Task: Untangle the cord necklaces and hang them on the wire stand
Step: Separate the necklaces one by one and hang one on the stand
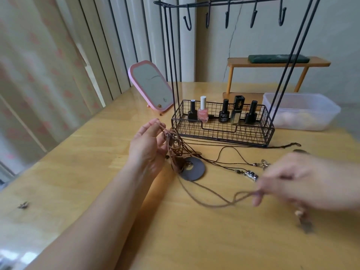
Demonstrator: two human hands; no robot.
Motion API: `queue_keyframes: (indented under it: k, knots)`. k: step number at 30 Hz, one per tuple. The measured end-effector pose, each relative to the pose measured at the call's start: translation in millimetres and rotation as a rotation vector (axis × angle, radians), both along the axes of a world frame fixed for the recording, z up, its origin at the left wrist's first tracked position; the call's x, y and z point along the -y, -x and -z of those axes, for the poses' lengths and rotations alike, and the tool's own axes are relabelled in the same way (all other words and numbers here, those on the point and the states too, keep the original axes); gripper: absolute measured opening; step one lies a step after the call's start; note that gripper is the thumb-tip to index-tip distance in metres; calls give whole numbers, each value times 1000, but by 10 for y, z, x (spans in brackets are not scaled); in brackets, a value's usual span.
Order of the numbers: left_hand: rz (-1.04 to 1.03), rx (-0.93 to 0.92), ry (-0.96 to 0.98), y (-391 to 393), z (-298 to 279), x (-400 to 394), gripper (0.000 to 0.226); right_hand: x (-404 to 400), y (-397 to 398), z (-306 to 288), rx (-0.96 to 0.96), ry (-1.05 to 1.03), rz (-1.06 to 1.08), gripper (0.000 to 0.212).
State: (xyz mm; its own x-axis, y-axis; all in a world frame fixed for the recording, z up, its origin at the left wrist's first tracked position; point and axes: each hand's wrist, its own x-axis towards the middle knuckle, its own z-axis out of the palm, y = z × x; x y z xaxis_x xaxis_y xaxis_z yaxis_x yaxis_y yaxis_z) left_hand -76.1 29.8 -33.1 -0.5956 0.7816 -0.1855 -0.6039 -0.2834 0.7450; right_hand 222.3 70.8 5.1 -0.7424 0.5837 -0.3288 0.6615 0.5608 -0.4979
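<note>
A knot of brown cord necklaces (174,145) lies on the wooden table in front of the black wire stand (222,131). My left hand (149,147) pinches the top of the tangle, lifting it slightly. A grey disc pendant (195,169) lies just below the knot. My right hand (303,182), blurred, pinches a loop of one brown cord (229,201) pulled out to the right. Thin dark cords with small metal pendants (252,175) trail to the right. The stand's hooks (227,18) at the top carry nothing.
Several nail polish bottles (203,112) stand in the stand's basket. A pink mirror (151,87) leans behind on the left, a clear plastic box (300,112) and a small wooden shelf (278,63) on the right. A small charm (23,205) lies far left.
</note>
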Motion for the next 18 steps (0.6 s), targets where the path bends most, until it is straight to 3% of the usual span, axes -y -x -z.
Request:
queue_keyframes:
  k: [2,4,7,9,12,14,18]
  knots:
    - [84,-51,-34,-32,-24,34,16,346,480,-156,64,-91,-52,73]
    - [188,-120,-81,-84,-86,68,30,325,642,-86,-93,-397,14,74]
    - [335,-220,-149,-185,-148,126,48,333,726,95,-701,-650,170,41]
    - [436,-280,-172,-253,-172,167,53,294,851,144,-912,-645,196,21]
    - [567,-386,-168,-331,-155,206,61,284,1005,252,-880,-619,168,25]
    - [626,-409,-181,-329,-126,211,78,274,1061,300,-843,-648,201,27]
    - [706,-454,-204,-308,-92,202,107,196,1064,311,-770,-613,198,10]
